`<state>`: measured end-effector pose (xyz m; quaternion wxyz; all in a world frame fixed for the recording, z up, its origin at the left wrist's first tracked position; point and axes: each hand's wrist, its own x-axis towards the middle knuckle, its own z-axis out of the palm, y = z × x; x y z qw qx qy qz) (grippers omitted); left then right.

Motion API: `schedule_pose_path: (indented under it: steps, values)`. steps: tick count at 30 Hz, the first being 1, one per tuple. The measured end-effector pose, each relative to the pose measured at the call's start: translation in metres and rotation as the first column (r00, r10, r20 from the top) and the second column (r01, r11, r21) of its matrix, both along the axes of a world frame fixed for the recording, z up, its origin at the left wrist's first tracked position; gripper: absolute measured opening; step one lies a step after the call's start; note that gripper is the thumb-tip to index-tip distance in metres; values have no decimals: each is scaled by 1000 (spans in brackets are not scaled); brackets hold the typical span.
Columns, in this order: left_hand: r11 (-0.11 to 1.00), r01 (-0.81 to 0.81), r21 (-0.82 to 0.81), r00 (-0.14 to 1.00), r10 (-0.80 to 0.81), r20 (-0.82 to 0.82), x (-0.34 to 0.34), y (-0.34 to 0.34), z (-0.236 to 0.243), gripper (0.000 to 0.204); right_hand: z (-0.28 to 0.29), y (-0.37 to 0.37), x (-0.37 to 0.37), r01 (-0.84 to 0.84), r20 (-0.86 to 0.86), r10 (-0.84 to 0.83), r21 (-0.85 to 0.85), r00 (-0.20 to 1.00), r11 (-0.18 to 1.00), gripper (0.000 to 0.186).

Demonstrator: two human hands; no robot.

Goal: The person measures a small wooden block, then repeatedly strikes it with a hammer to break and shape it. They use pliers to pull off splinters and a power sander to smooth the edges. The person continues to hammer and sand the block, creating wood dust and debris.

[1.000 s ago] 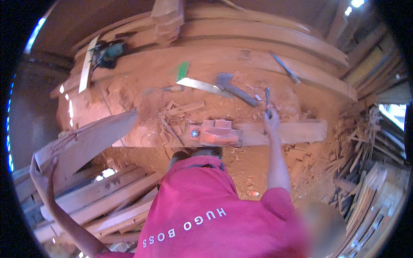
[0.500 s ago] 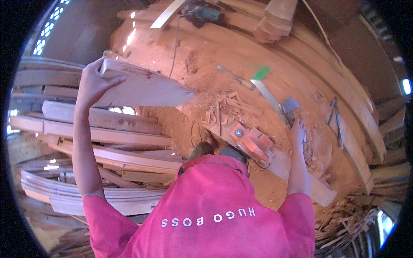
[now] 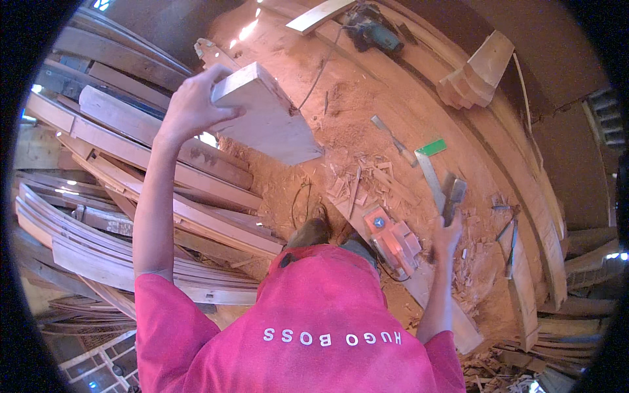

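Observation:
My left hand [image 3: 196,105] grips the upper end of a thick wooden board [image 3: 272,121], thumb on one face and fingers over the other side. The board is tilted, its far end close to the wood chips. My right hand [image 3: 447,232] is closed around a mallet [image 3: 457,190] with a blocky grey head; most of its handle is hidden in the fist. Just beyond it lies a try square [image 3: 430,148] with a green stock and metal blade. A chisel [image 3: 395,141] rests left of the square. An orange-red power planer [image 3: 393,241] sits on a plank left of my right hand.
Wood chips [image 3: 367,183] and sawdust cover the work surface. A corded power tool [image 3: 380,38] and stacked wood pieces [image 3: 478,75] lie at the back. Long curved planks [image 3: 209,226] are piled at left. Pincers-like tool [image 3: 510,239] lies at right.
My right hand has lifted the mallet from beside the try square. My left hand still holds the board, now turned to show more of its end. The whole view has swung.

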<state>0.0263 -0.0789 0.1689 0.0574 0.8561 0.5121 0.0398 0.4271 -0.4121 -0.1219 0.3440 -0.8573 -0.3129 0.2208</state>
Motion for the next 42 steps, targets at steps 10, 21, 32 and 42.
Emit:
schedule_pose_path:
  steps: [10,21,32,42]
  values:
    - [969,115,220,991,-97,-93,12,-12,-16,59,152,127,-173,-349,-112,427,413,897,841,35]
    - [965,142,220,990,-144,-3,-1,-2,-18,50,161,179,-223,-182,115,167,862,979,473,22]
    - [982,53,183,991,-29,-127,-12,31,-17,56,208,179,-216,-337,80,351,531,933,778,24]
    - [969,117,217,993,-119,-6,-14,34,-24,55,111,208,-236,-395,-73,435,307,897,866,35]
